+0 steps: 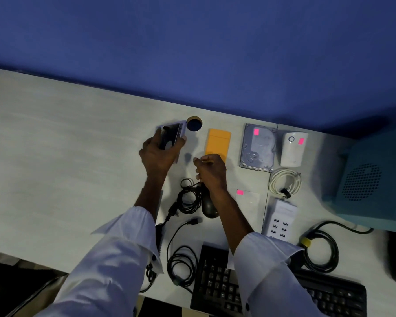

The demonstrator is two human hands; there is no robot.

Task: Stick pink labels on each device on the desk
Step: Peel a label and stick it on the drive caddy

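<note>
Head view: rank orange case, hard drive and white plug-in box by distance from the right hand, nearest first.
1. Orange case, just beyond the right hand.
2. Hard drive, off to the right.
3. White plug-in box, farthest right, beside the drive.

Both arms stretched forward. Left hand (157,154) fingers curled round a flat device (172,135). Right hand (209,169) near it, knuckles up, fingers curled, thumb and forefinger tips close together.
</note>
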